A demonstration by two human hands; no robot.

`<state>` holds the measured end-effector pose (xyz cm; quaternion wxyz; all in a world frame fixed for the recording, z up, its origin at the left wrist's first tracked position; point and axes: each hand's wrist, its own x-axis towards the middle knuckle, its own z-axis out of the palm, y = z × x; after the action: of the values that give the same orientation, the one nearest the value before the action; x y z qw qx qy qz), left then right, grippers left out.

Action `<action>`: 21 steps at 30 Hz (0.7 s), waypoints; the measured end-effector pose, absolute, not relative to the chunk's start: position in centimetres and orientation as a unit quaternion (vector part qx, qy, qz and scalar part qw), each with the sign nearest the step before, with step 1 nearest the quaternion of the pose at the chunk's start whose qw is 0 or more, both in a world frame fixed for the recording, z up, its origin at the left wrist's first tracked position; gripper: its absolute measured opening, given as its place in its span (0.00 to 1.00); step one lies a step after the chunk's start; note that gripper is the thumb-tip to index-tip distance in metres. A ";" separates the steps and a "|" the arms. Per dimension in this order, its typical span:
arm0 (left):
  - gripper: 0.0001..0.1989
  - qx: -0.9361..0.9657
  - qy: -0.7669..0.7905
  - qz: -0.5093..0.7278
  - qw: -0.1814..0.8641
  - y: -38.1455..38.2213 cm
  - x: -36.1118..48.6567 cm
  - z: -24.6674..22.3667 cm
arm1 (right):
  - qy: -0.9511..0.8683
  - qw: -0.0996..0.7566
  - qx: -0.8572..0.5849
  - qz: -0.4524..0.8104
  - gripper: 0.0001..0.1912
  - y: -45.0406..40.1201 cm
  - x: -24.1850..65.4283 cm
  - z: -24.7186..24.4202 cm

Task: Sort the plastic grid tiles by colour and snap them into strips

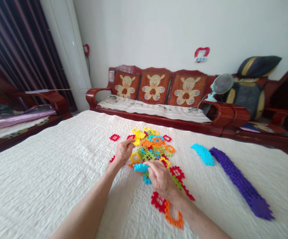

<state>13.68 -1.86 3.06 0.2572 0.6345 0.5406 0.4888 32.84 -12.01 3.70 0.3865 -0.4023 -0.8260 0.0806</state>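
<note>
A loose heap of toothed plastic building tiles in several colours lies on a white quilted cover (pixel 59 159). My left hand (pixel 124 151) is closed at the heap's left side, its fingertips pinching the edge of a yellow building tile (pixel 137 140). Nearer to me, my right hand (pixel 160 176) grips a light blue building tile (pixel 141 168) between thumb and fingers, above the heap's near edge. Beneath it, another blue tile (pixel 147 180) shows in part. Close to my right wrist lie a red window tile (pixel 158 201) and an orange frame tile (pixel 173 216).
To the right, a short row of light blue tiles (pixel 203 154) lies beside a long overlapping row of purple tiles (pixel 241 182). A red tile (pixel 114 137) sits apart at the left. Beyond the cover stands a wooden sofa (pixel 146 117) with bear cushions (pixel 154 87) and a small fan (pixel 222 83).
</note>
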 end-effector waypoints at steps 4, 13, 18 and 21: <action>0.16 0.621 0.455 0.453 0.450 -3.0 14.9 4.3 | -0.684 0.467 -0.527 0.190 0.18 -10.5 34.8 3.9; 0.19 0.548 0.375 0.370 0.650 -5.5 17.4 4.7 | -0.611 0.504 -0.570 0.220 0.23 -9.4 35.6 3.0; 0.21 0.436 0.352 0.403 0.724 -5.7 18.6 4.3 | -0.671 0.500 -0.528 0.144 0.20 -9.5 35.5 2.9; 0.20 0.388 0.321 0.423 0.753 -5.9 19.1 4.6 | -0.705 0.510 -0.484 0.096 0.19 -9.4 35.5 2.6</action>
<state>19.06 -5.85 4.58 0.7529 0.3885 0.3211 0.4231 35.53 -9.40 2.62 0.5096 -0.4841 -0.7048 0.0962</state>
